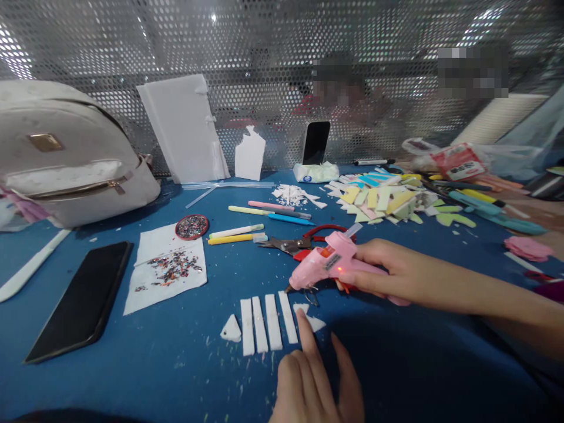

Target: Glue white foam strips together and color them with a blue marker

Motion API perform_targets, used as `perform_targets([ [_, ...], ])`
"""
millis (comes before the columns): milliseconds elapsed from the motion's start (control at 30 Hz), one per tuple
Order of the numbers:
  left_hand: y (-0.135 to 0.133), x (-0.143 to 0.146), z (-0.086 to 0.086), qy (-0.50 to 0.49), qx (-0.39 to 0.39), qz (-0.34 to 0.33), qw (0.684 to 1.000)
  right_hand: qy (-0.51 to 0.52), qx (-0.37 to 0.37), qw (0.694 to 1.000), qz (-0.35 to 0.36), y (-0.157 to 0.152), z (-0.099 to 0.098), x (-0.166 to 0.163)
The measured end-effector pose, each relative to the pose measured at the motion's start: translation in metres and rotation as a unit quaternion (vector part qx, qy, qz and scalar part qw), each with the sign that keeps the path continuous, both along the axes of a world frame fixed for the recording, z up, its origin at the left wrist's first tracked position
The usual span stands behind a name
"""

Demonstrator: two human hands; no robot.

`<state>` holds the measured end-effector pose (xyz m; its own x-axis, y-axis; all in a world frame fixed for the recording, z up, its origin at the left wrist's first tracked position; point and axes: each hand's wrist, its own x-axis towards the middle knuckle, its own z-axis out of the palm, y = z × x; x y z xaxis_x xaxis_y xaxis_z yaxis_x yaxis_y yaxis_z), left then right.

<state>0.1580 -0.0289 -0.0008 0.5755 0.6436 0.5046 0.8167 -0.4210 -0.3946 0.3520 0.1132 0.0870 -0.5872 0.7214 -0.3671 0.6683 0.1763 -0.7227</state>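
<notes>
The pink glue gun [315,267] sits just right of centre, its small light glowing and its nozzle angled toward eight o'clock, close by the upper end of the nearest of four white strips [273,329]. The right hand [381,267], at the gun's three o'clock, is wrapped around its handle. From six o'clock comes the left hand [304,382], gripping nothing: its index finger is stretched out to a white notched piece [315,324], seemingly touching it, with other fingers curled. Past the strips, toward eight o'clock, lies a white triangle [231,332] with a dark dot.

The likeliest mishap is a burn, since the nozzle hangs near that index fingertip. A stray drip could also mark the tabletop [198,382], or a nudge from nozzle or finger could skew the loose-looking row. Red-handled pliers [282,244] at ten o'clock, partly behind the gun, might snag it.
</notes>
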Motion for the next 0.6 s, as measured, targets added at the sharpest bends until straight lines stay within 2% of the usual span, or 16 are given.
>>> perform_targets([
  [133, 0.0033, -0.0063, 0.0068, 0.040, -0.012, -0.051, 0.998, 0.000, -0.002, 1.000, 0.000, 0.0007, 0.0006, -0.0013],
  [300, 0.0058, -0.0081, 0.0059, 0.073, 0.008, -0.059, 0.996, 0.005, 0.001, 1.000, -0.002, 0.0010, 0.0008, -0.0019],
  [433, 0.0076, -0.0082, 0.0046, 0.059, 0.027, -0.077, 0.995, -0.003, 0.012, 1.000, 0.000, -0.0008, 0.0016, -0.0011],
  [600, 0.0081, -0.0086, 0.0062, 0.042, 0.012, -0.082, 0.996, -0.004, 0.010, 1.000, 0.003, -0.0020, 0.0010, -0.0013],
])
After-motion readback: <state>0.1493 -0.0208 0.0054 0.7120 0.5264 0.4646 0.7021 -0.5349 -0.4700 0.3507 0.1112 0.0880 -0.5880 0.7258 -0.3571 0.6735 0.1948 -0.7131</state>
